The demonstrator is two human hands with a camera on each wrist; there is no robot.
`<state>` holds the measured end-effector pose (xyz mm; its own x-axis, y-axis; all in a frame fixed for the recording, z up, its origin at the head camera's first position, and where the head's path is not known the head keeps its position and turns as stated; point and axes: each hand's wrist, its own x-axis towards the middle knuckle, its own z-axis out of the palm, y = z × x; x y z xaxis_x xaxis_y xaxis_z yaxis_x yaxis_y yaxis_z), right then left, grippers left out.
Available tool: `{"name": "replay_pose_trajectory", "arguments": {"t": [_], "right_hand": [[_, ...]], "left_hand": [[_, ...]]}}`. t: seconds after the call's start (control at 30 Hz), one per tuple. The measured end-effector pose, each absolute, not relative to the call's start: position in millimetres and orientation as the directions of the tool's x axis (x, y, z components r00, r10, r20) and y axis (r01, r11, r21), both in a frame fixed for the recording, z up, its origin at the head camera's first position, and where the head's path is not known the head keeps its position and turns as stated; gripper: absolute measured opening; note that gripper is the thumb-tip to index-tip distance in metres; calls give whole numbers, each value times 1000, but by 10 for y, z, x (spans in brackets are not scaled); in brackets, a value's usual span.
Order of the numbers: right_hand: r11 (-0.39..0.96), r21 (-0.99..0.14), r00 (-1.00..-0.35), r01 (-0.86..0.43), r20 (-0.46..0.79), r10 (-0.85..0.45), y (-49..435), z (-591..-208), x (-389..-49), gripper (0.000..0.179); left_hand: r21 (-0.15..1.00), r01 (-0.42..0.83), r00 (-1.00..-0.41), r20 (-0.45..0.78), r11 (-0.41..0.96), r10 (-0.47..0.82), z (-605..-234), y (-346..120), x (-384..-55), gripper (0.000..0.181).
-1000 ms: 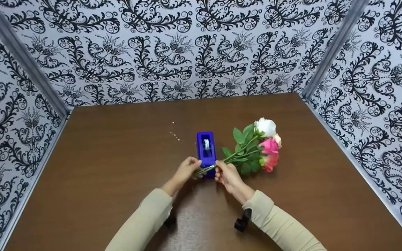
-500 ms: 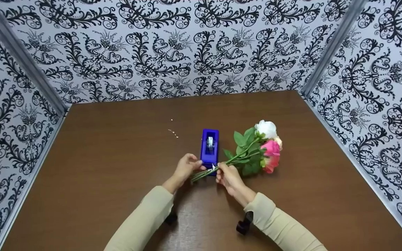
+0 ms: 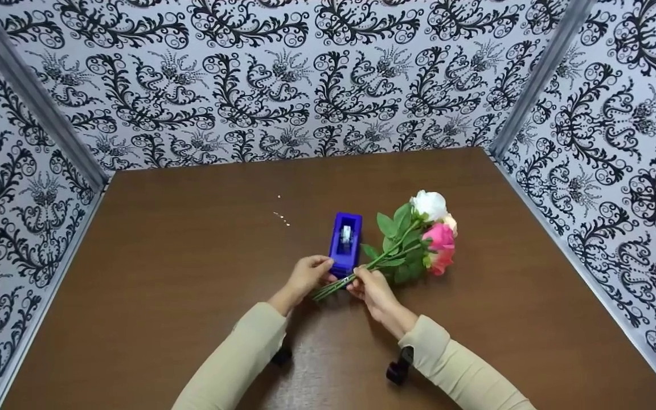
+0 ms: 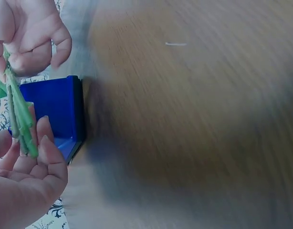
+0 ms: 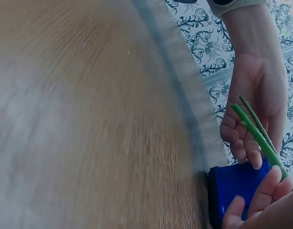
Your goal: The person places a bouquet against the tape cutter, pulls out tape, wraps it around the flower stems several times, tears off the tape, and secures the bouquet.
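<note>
Clearly, from the head, my right grip (image 3: 377, 293) pinches the flowers (image 3: 411, 262) by their stems (image 3: 328, 290), blooms (image 3: 439, 234) to the right; my left grip (image 3: 307, 277) curves beside the lower stems, though I cannot tell whether it holds anything. The tape dispenser (image 3: 344, 250) sits on the surface (image 3: 191, 256) just beyond. From my left wrist, the stems cross before my left fingers (image 4: 53, 164). From my right, they cross my left palm (image 5: 257, 83).
</note>
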<state>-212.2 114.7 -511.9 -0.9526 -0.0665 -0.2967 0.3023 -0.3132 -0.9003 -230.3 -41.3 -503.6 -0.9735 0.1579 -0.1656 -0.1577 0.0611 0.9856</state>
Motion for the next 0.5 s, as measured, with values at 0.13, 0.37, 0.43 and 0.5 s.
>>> {"name": "replay_pose_trajectory", "arguments": {"t": [0.13, 0.37, 0.43, 0.5], "right_hand": [[-347, -896, -960, 275, -273, -57, 1136, -5117, -2100, 11], [-376, -901, -973, 218, -229, -15, 1125, -5120, -2135, 12], [-371, -905, -976, 209, -215, -28, 1145, -5121, -2176, 14], [-369, -906, -978, 206, -200, -55, 1176, -5120, -2230, 18]], "left_hand": [[988, -145, -974, -151, 48, 170, -5028, -401, -2308, 27], [980, -191, -967, -196, 46, 164, -5052, -407, -2316, 27], [982, -181, -968, -187, 46, 166, -5064, -409, -2311, 28], [984, -169, -970, -175, 51, 170, -5077, -408, -2301, 30]]}}
